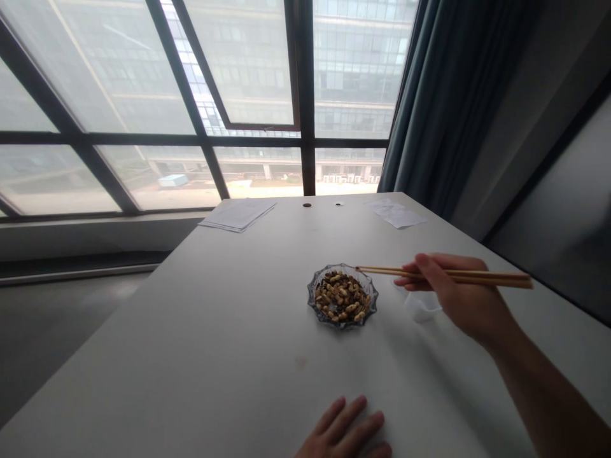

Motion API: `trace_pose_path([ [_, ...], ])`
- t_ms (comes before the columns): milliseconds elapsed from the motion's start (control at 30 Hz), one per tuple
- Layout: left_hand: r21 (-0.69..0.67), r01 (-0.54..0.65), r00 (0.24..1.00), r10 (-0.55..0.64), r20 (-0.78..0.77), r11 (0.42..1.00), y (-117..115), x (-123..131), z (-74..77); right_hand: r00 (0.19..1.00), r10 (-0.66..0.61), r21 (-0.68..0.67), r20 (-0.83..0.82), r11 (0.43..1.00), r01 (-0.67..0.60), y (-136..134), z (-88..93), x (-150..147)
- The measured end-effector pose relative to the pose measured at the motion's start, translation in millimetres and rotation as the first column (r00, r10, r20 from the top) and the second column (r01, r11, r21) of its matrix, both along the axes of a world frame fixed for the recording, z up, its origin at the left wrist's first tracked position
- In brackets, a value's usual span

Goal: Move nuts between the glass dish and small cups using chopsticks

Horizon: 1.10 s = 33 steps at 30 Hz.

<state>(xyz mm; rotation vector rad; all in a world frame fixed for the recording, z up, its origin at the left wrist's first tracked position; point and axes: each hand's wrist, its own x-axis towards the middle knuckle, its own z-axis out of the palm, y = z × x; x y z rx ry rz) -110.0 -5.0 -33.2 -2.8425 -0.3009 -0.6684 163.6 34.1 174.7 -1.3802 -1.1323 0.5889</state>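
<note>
Right hand is up just to the right of the glass dish, fingers curled in and pinching a pair of wooden chopsticks. The sticks lie close to level and side by side, their tips poised over the dish's far right rim, above the food and not dipped into it. The butt ends stick out past the hand, away from the dish.

The dish itself, small with a scalloped edge, sits on the white tabletop, heaped with peanuts, pale and dark ones mixed.

Left hand is down on the tabletop, well on the near side of the dish. It lies flat, palm down, fingers stretched out and a little apart, holding nothing.

Just right of the dish, under the right hand, lies a scrap of clear wrapping; what it is I cannot tell.

Beyond the dish, at the far edge, there is a stack of papers to the left and a loose sheet to the right. Behind them stands a big window, with a dark curtain hanging on its right.
</note>
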Motion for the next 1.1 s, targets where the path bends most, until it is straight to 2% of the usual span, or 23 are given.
trace_pose_path([
  [100, 0.022, 0.016, 1.000, -0.016, 0.003, 1.000, 1, -1, 2.5, 0.978, -0.210, 0.165, -0.019, 0.964, 0.210, -27, -6.6, 26],
  [200, 0.030, 0.024, 1.000, -0.024, -0.005, 0.999, 2, 0, 5.9, 0.922, -0.384, 0.265, -0.059, 0.884, 0.385, -56, -28.4, 58],
  [400, 0.042, 0.041, 0.999, -0.041, -0.002, 0.998, 4, 1, 6.1, 0.799, -0.529, 0.248, -0.287, 0.765, 0.595, -97, -87.2, 108],
  [500, 0.036, 0.047, 0.999, -0.047, -0.006, 0.998, 4, 1, 5.5, 0.758, -0.539, 0.170, -0.368, 0.762, 0.625, -103, -109.7, 120],
  [633, 0.032, 0.046, 0.999, -0.045, -0.010, 0.998, 5, 1, 6.9, 0.737, -0.517, 0.078, -0.437, 0.794, 0.603, -103, -126.3, 130],
  [767, 0.024, 0.053, 0.999, -0.053, -0.006, 0.998, 6, 1, 8.7, 0.737, -0.521, 0.097, -0.431, 0.785, 0.612, -104, -129.1, 134],
  [900, 0.025, 0.051, 0.999, -0.050, -0.015, 0.998, 5, 1, 9.7, 0.753, -0.514, 0.170, -0.410, 0.768, 0.617, -106, -119.5, 127],
  [1000, 0.031, 0.040, 0.999, -0.039, -0.028, 0.999, 3, 1, 9.7, 0.818, -0.474, 0.214, -0.326, 0.806, 0.552, -105, -105.7, 110],
  [1100, 0.035, 0.038, 0.999, -0.036, -0.030, 0.999, 3, 1, 10.0, 0.919, -0.363, 0.214, -0.153, 0.896, 0.389, -96, -87.6, 81],
])
